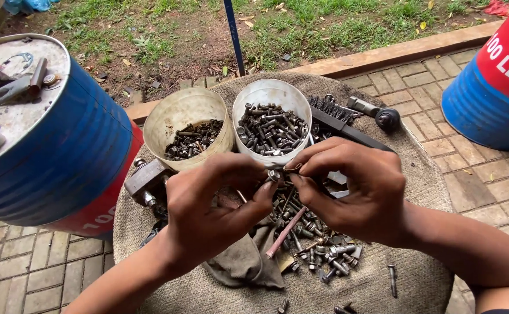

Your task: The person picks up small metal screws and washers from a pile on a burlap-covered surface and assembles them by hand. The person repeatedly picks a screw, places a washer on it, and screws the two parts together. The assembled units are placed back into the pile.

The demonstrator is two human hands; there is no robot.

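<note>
At the centre of the frame a small metal nut (274, 174) is pinched between the fingertips of both hands, held just above a heap of bolts and nuts (307, 235). The left hand (214, 203) grips it with thumb and forefinger closed tight, and the right hand (353, 189) meets it from the other side with fingers curled in narrow, apparently holding a thin piece against it; what that piece is I cannot tell. Held up like this, clear of the pile, the small part seems easier to turn and look over.

Under the heap lies a grey rag (246, 261) with a reddish rod (285, 231) across it, all on a burlap-covered round tabletop (417, 180). Just beyond the hands, toward the top centre, stand two plastic tubs side by side: a cream tub (186, 116) partly filled with dark fasteners, and a white tub (272, 93) fuller with bolts, both within easy reach. A black wire brush (339, 119) lies to the right of them. A blue barrel (63, 151) stands at the left edge, another blue barrel (493, 81) in the upper right.
</note>
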